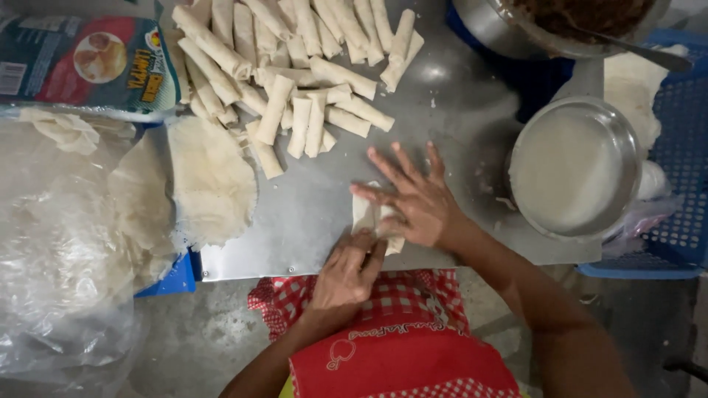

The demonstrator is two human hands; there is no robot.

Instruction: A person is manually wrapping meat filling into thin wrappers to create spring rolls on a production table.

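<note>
A person's left hand (346, 271) and right hand (413, 203), fingers spread, press a half-rolled spring roll (366, 215) flat at the near edge of a steel bench (310, 214), beside stacked wrappers (210, 180), below a pile of finished rolls (295, 66)

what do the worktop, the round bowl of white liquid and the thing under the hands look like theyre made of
Worktop: dull grey sheet metal, likely steel, with soft glare and rivets at its edge. Round bowl: shiny metal, probably stainless, with a bright reflective rim. Wrapper under the right hand and left hand: thin pale dough sheet, matt and soft, by its folds.
</note>
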